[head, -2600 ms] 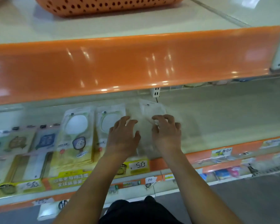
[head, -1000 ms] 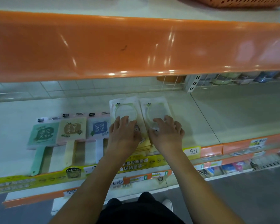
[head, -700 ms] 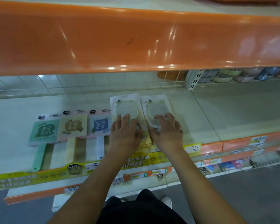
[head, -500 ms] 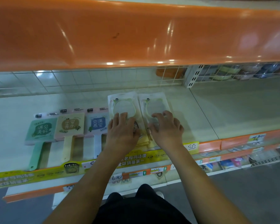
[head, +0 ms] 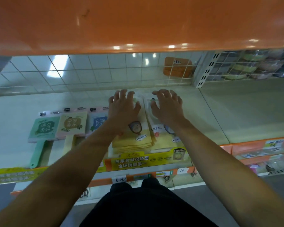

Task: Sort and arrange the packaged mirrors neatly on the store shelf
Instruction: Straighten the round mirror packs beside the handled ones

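**Where Two Mirror Stacks Lie Side by Side: Handling Assessment**

While both stacks lie flat on the shelf, the left hand is seen spread over the top of the left stack of packaged mirrors, and the right hand over the right stack of packaged mirrors. Fingers are splayed and only lightly bent; nothing is gripped or pinched, and whether the palms press down cannot be told. The two stacks are placed touching or nearly so, just behind the yellow price strip. Three handled mirrors are laid in a row just to the left.

The packages are judged light, flat and stiff, with glossy film likely to slide pack over pack. Glass inside is presumed fragile. Squaring is best done by the stack edges, not by pressure on the round window.
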The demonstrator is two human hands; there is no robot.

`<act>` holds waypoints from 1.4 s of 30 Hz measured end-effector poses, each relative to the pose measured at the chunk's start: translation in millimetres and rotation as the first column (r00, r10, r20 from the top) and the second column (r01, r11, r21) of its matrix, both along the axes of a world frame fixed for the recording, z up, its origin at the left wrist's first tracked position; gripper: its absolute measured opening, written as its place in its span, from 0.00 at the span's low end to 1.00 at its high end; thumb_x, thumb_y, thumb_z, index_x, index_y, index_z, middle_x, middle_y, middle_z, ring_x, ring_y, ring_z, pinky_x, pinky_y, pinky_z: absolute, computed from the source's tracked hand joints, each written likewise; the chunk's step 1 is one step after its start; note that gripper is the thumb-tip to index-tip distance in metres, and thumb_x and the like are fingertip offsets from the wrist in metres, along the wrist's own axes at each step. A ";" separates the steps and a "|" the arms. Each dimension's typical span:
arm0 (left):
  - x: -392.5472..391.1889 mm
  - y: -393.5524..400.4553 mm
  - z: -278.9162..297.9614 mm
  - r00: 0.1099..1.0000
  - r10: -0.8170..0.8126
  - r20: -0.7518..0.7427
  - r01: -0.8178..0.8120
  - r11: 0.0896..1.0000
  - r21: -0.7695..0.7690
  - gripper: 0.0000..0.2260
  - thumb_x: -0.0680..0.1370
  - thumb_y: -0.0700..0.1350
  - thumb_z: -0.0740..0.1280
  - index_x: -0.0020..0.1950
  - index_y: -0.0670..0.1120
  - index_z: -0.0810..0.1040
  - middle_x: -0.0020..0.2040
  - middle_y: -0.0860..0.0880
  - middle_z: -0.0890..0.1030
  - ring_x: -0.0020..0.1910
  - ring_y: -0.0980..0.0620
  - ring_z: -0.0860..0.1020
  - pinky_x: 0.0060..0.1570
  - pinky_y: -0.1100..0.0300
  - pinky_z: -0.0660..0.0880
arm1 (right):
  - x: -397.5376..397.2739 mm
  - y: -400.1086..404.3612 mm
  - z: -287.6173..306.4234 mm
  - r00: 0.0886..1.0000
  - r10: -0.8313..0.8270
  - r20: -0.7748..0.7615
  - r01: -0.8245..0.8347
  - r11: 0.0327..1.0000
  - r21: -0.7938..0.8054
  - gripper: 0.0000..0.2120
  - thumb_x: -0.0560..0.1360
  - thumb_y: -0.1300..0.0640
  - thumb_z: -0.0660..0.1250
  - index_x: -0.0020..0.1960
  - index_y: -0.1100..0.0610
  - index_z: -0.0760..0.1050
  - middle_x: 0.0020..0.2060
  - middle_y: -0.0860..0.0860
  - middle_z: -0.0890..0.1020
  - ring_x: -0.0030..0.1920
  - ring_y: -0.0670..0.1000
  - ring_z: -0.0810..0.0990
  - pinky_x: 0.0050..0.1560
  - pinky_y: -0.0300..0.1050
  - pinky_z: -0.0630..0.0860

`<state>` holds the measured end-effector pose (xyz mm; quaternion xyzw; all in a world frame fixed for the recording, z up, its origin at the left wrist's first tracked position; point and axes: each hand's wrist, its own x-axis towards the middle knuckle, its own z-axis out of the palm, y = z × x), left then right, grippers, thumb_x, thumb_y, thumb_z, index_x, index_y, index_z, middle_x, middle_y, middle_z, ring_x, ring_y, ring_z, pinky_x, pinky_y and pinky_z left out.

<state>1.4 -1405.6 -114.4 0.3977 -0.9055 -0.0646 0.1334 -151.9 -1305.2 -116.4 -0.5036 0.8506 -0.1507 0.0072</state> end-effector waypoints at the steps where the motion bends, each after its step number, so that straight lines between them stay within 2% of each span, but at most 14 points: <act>1: -5.0 -7.5 -1.6 1.000 -0.003 0.022 0.003 1.000 0.007 0.25 0.78 0.58 0.56 0.71 0.48 0.65 0.71 0.43 0.66 0.71 0.42 0.62 0.68 0.44 0.59 | -2.5 -3.9 -2.5 1.000 0.016 0.006 -0.016 1.000 0.027 0.22 0.78 0.41 0.55 0.71 0.42 0.64 0.72 0.48 0.66 0.74 0.60 0.58 0.71 0.65 0.56; 5: -18.5 -24.0 -9.9 0.994 -0.032 0.105 0.026 0.998 0.059 0.29 0.77 0.64 0.52 0.73 0.51 0.60 0.74 0.44 0.63 0.73 0.40 0.60 0.70 0.40 0.56 | -8.0 -10.9 -8.8 0.998 0.027 0.057 -0.032 0.995 0.091 0.24 0.77 0.35 0.51 0.72 0.37 0.57 0.74 0.45 0.61 0.75 0.61 0.53 0.68 0.68 0.58; 9: -22.2 -27.6 -12.9 0.990 -0.064 0.122 0.052 0.994 0.100 0.30 0.77 0.65 0.49 0.75 0.51 0.57 0.74 0.44 0.62 0.74 0.39 0.58 0.71 0.39 0.53 | -8.6 -14.4 -9.7 0.998 0.000 0.068 -0.010 0.989 0.148 0.26 0.75 0.33 0.49 0.72 0.35 0.55 0.76 0.44 0.58 0.75 0.64 0.50 0.68 0.67 0.58; 12: -22.3 -27.6 -11.3 0.988 -0.082 0.131 0.072 0.994 0.083 0.28 0.77 0.64 0.49 0.74 0.51 0.59 0.71 0.43 0.65 0.69 0.39 0.64 0.68 0.41 0.58 | -8.3 -14.9 -7.4 0.998 0.000 0.065 -0.011 0.987 0.162 0.24 0.75 0.34 0.50 0.71 0.35 0.56 0.74 0.44 0.60 0.73 0.63 0.54 0.66 0.65 0.59; 16: -21.6 -25.4 -10.7 0.984 -0.091 0.153 0.081 0.994 0.070 0.26 0.78 0.63 0.49 0.72 0.51 0.62 0.68 0.43 0.67 0.66 0.40 0.65 0.66 0.41 0.60 | -7.5 -14.7 -5.3 0.997 -0.005 0.073 -0.007 0.987 0.158 0.24 0.74 0.34 0.51 0.70 0.35 0.58 0.72 0.46 0.61 0.69 0.61 0.60 0.65 0.63 0.60; 24: -16.2 -10.7 -13.2 0.989 -0.085 0.124 0.082 0.996 0.028 0.23 0.79 0.60 0.49 0.70 0.50 0.64 0.65 0.42 0.68 0.64 0.40 0.67 0.64 0.41 0.61 | -3.6 -7.7 -5.8 0.998 -0.013 0.061 0.003 0.987 0.162 0.25 0.75 0.35 0.51 0.72 0.36 0.58 0.73 0.47 0.61 0.68 0.64 0.62 0.65 0.61 0.61; 26: -15.7 -10.7 -13.5 0.988 -0.078 0.135 0.074 0.997 0.035 0.24 0.80 0.60 0.48 0.73 0.51 0.61 0.68 0.43 0.67 0.68 0.40 0.65 0.67 0.39 0.58 | -4.0 -7.9 -4.7 0.999 -0.005 0.051 -0.005 0.982 0.191 0.26 0.76 0.35 0.50 0.73 0.36 0.56 0.75 0.47 0.58 0.69 0.65 0.61 0.66 0.62 0.60; 29: -14.1 -8.4 -10.6 0.988 -0.042 0.148 0.037 0.999 0.035 0.25 0.80 0.61 0.47 0.76 0.55 0.54 0.76 0.45 0.59 0.75 0.39 0.54 0.71 0.36 0.50 | -3.3 -5.3 -0.1 0.995 -0.015 0.095 -0.004 0.981 0.196 0.27 0.77 0.32 0.48 0.75 0.35 0.50 0.77 0.46 0.52 0.72 0.65 0.57 0.68 0.63 0.58; 31: -7.2 1.7 -4.0 0.992 -0.040 0.124 0.038 0.999 0.019 0.26 0.80 0.61 0.48 0.76 0.54 0.55 0.77 0.45 0.57 0.75 0.38 0.52 0.71 0.37 0.52 | -1.0 4.7 3.2 0.994 -0.022 0.105 0.005 0.988 0.154 0.28 0.77 0.32 0.48 0.75 0.35 0.49 0.78 0.46 0.50 0.73 0.66 0.56 0.68 0.65 0.59; 35: 22.6 47.2 5.5 0.994 -0.083 0.064 0.082 0.996 0.024 0.28 0.77 0.65 0.47 0.74 0.55 0.59 0.77 0.47 0.57 0.75 0.39 0.52 0.71 0.40 0.56 | 7.5 37.9 5.7 0.979 -0.104 0.174 0.091 0.993 0.077 0.27 0.79 0.37 0.53 0.76 0.38 0.52 0.77 0.49 0.53 0.71 0.64 0.60 0.66 0.60 0.65; 38: 42.5 78.9 2.7 0.987 -0.123 0.100 0.109 0.985 0.135 0.29 0.74 0.70 0.47 0.73 0.61 0.56 0.78 0.51 0.51 0.77 0.41 0.44 0.73 0.40 0.48 | 16.1 58.5 4.9 0.963 -0.153 0.220 0.134 0.986 0.098 0.28 0.78 0.38 0.57 0.76 0.38 0.53 0.77 0.49 0.54 0.71 0.61 0.59 0.68 0.57 0.65; 42: 58.1 94.2 -5.9 0.967 -0.184 0.175 0.163 0.979 0.124 0.38 0.67 0.80 0.45 0.74 0.65 0.50 0.78 0.54 0.45 0.76 0.42 0.38 0.73 0.38 0.42 | 24.2 75.7 -0.6 0.965 -0.137 0.225 0.116 0.988 0.103 0.29 0.77 0.39 0.59 0.76 0.40 0.54 0.76 0.49 0.55 0.72 0.60 0.58 0.69 0.55 0.63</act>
